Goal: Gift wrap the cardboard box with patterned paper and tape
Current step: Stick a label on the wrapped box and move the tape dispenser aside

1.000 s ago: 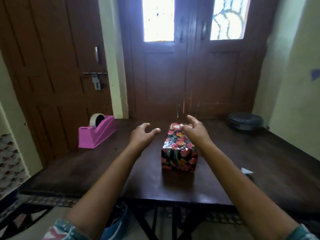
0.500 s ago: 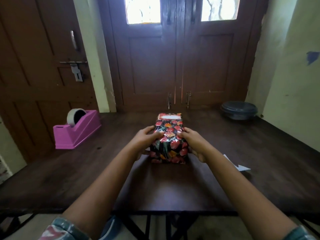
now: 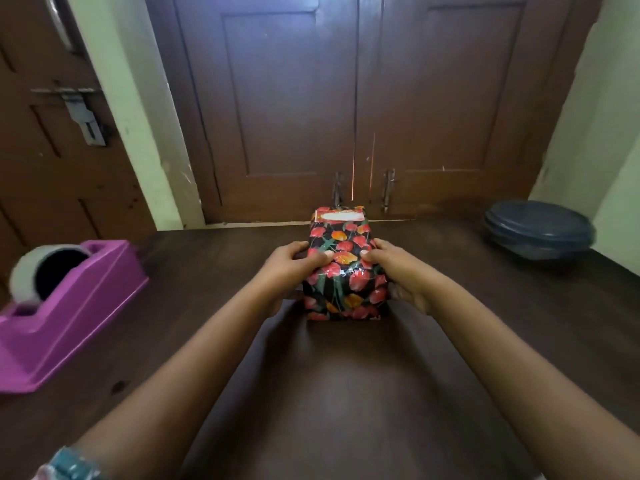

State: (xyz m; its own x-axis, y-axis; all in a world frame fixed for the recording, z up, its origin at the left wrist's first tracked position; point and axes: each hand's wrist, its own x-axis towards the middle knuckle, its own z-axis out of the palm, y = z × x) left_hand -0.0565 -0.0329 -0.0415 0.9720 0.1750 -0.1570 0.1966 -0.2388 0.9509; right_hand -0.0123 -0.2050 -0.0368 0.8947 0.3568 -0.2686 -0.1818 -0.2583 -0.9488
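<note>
Two hands, one wrapped box, one pink tape dispenser, one dark lidded container, one table.

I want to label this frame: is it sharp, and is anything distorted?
Head view: the pink plastic tape dispenser at the left edge looks soft and stretched; the flower-patterned wrapped box in the centre is fairly sharp; the dark wooden table shows a dull sheen, no hard glare.

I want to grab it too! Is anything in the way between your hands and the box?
Nothing visible is. The left hand and right hand grip the box by its sides, thumbs on top.
</note>
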